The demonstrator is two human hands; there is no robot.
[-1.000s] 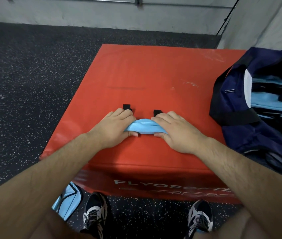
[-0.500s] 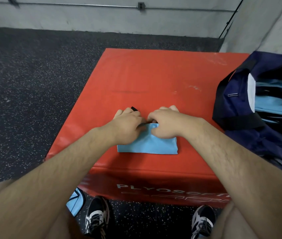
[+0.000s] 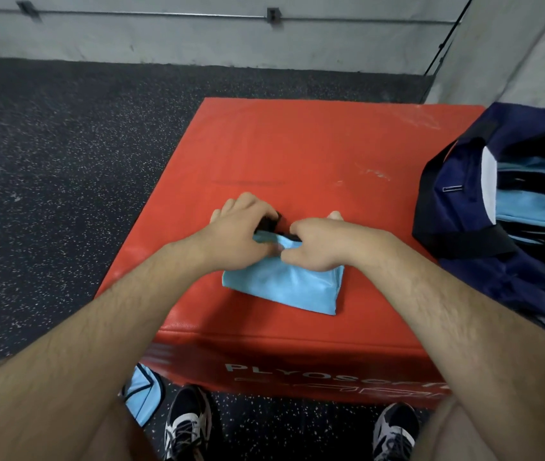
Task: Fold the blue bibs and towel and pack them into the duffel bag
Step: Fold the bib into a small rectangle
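Head view: hands, left (image 3: 241, 239) and right (image 3: 319, 246), pinch folded blue bib (image 3: 286, 287); red box (image 3: 297, 141) lettered "PLYOSO…".

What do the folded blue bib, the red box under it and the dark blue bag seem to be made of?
The folded blue bib: thin synthetic fabric, probably polyester; slight sheen, soft creases. The red box: smooth vinyl-like cover, semi-glossy, scuffed; filling unseen. The dark blue bag: woven nylon-like cloth, mostly matte, slumping softly.

Speckled black floor (image 3: 65, 161) is meeting a grey wall (image 3: 164, 41), which is carrying a thin metal pipe (image 3: 131, 14).
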